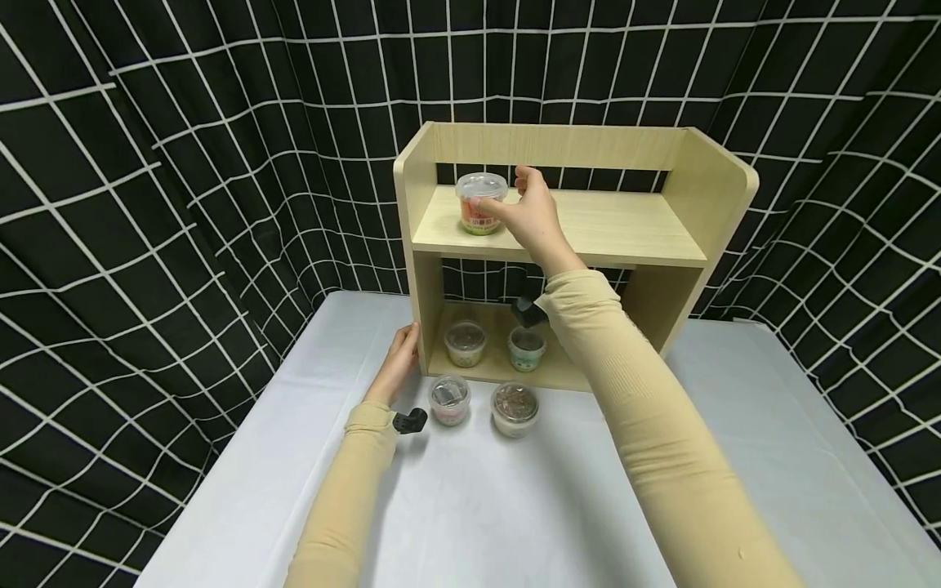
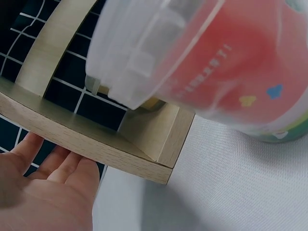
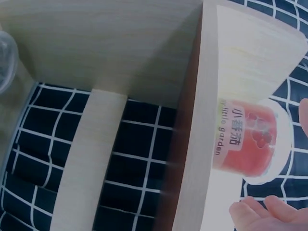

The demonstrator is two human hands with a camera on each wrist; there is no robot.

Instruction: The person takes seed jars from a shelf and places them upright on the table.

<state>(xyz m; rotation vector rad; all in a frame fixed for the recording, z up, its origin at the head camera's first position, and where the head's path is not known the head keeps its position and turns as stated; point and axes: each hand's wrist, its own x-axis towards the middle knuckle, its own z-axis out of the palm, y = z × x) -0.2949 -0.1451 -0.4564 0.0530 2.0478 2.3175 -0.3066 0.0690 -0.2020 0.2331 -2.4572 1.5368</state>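
On the upper board of a small wooden shelf (image 1: 588, 229) stands a clear-lidded plastic tub with a red label (image 1: 481, 214), near the left end. My right hand (image 1: 535, 219) is beside it, the thumb overlapping the tub in the head view. In the right wrist view a gap shows between the red tub (image 3: 250, 139) and the fingers (image 3: 264, 211). My left hand (image 1: 399, 359) touches the outer face of the shelf's left side panel, fingers stretched along it. A pink tub (image 2: 231, 62) looms large in the left wrist view, near that wrist.
Two lidded tubs, one pale (image 1: 465, 345) and one teal (image 1: 526, 351), stand on the lower board. In front of the shelf, the pink tub and a white tub with a brown top (image 1: 515, 412) stand on the white-covered table (image 1: 500, 506). Black gridded cloth (image 1: 220, 122) surrounds the table.
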